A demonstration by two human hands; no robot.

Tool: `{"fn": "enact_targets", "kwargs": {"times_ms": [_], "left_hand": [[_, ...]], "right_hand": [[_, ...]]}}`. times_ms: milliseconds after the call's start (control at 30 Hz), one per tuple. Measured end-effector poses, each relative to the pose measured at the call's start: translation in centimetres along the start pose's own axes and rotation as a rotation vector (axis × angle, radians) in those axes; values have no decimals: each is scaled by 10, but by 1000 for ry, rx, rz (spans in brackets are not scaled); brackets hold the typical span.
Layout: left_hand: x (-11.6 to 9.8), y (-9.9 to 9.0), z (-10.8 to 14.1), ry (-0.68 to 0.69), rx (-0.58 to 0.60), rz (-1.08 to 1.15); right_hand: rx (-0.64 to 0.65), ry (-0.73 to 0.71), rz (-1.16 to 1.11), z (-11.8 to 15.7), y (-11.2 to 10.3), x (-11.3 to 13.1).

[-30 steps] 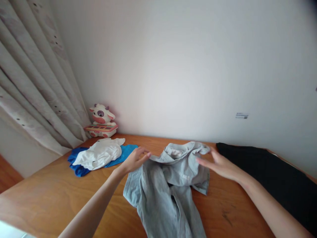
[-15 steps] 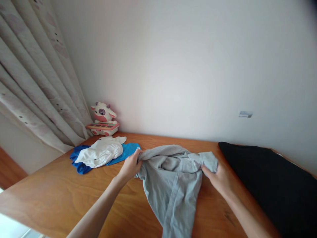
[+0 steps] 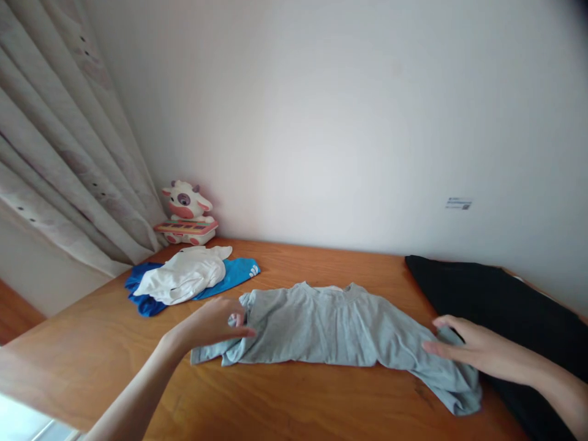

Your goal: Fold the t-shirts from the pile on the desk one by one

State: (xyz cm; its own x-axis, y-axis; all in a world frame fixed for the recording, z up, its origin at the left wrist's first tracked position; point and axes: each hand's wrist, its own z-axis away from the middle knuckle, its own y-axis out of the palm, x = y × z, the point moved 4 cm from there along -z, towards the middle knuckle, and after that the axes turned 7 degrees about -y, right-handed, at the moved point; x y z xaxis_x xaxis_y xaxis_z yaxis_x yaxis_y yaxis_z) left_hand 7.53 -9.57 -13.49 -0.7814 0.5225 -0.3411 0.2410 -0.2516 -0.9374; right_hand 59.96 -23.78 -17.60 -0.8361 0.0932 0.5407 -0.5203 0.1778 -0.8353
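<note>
Wooden worktop [image 3: 294, 398] against a pale wall. One grey T-shirt [image 3: 331, 327] lies flat at centre, long axis left to right, collar toward the wall. Left hand [image 3: 214, 321], grip loosely open, touches its left sleeve; right hand [image 3: 478, 349], fingers extended, presses its right sleeve. One white garment [image 3: 181, 283] overlies one blue garment [image 3: 236, 274]; one black cloth [image 3: 505, 306]; one toy cow [image 3: 186, 213].

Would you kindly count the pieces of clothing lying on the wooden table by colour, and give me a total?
Grey: 1, the grey shirt, with the left hand and right hand at its two sleeves
White: 1, the white garment
Blue: 1, the blue garment under the white one
Black: 1, the black garment
Total: 4
</note>
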Motion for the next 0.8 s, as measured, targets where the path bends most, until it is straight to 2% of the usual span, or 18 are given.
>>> {"fn": "enact_targets", "kwargs": {"times_ms": [100, 167, 267, 367, 467, 500, 567, 633, 667, 800], "left_hand": [[-9, 4, -25, -28, -350, 53], [-17, 16, -48, -6, -427, 103], [-19, 42, -79, -113, -299, 185], [-10, 61, -96, -265, -134, 177], [-8, 66, -103, -190, 3, 143], [-10, 65, -103, -142, 13, 144], [-15, 61, -100, -63, -56, 153], [-20, 56, -90, -24, -150, 150], [-22, 56, -84, -19, -161, 140], [-30, 58, -51, 7, -29, 89]], "right_hand": [[-115, 27, -56, -17, 28, 6], [-134, 44, -106, -33, 50, 17], [-48, 95, -121, -49, 78, 24], [47, 88, -121, -54, 91, 24], [53, 148, -112, -51, 88, 21], [34, 188, -86, -50, 85, 20], [16, 223, -33, -47, 81, 21], [84, 183, -24, -43, 81, 24], [139, 158, -35, -40, 83, 25], [338, 114, -97, -14, 78, 31]]}}
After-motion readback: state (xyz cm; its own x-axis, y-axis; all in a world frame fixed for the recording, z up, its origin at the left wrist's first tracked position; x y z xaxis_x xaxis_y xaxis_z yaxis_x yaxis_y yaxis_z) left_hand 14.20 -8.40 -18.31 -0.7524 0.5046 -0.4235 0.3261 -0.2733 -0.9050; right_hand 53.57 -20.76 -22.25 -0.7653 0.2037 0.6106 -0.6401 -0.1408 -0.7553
